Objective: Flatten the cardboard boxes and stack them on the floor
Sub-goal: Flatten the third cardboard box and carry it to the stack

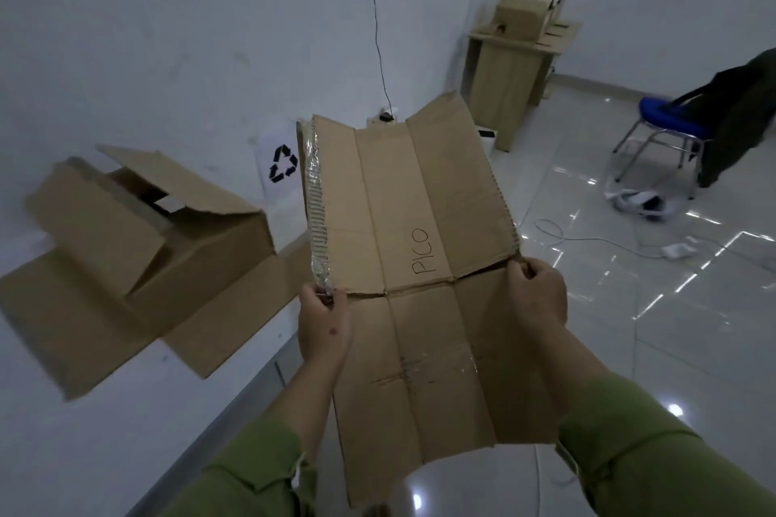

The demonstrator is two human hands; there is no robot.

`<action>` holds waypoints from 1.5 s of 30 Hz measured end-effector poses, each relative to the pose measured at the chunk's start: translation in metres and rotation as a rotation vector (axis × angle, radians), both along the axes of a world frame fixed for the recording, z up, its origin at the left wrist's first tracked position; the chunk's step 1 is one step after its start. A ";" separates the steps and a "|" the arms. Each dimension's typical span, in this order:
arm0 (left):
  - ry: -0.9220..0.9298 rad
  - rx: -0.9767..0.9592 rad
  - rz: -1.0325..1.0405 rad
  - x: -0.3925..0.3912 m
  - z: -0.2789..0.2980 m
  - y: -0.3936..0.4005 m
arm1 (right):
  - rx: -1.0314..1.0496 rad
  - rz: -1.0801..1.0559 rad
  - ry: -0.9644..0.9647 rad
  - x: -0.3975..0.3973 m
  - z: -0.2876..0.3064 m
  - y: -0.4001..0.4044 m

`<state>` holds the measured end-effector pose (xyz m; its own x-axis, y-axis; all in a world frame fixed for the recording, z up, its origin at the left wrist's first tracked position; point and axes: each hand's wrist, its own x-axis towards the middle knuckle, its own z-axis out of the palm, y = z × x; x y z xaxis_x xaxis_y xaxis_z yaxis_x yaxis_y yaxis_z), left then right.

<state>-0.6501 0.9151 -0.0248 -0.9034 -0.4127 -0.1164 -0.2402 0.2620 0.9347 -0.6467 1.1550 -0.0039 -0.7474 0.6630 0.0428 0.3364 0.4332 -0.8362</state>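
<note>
I hold a flattened brown cardboard box (420,306) in the air in front of me, with "PICO" written on it and clear tape along its left edge. My left hand (325,325) grips its left edge at the middle crease. My right hand (535,290) grips the right edge at the same crease. To the left, an open, unflattened cardboard box (138,231) stands with its flaps spread, against the white wall.
A sheet with a recycling symbol (282,165) hangs on the wall behind the held box. A cardboard-coloured cabinet (510,67) with boxes on top stands at the back. A blue chair (672,126) with a dark jacket and white cables (588,241) lie on the glossy tiled floor at right.
</note>
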 end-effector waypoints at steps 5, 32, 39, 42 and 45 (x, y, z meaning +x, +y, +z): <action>-0.032 -0.022 -0.012 -0.084 -0.001 0.038 | -0.018 0.004 -0.043 -0.075 -0.007 0.040; -0.223 -0.144 0.471 -0.409 -0.084 0.164 | 0.036 0.650 -0.225 -0.529 -0.096 0.149; -0.274 -0.187 0.548 -0.460 -0.167 0.156 | 0.044 0.751 -0.323 -0.604 -0.183 0.131; -0.322 -0.150 0.618 -0.469 -0.228 0.159 | 0.032 0.781 -0.396 -0.631 -0.245 0.121; -0.375 -0.152 0.700 -0.481 -0.303 0.157 | 0.048 0.849 -0.441 -0.654 -0.323 0.107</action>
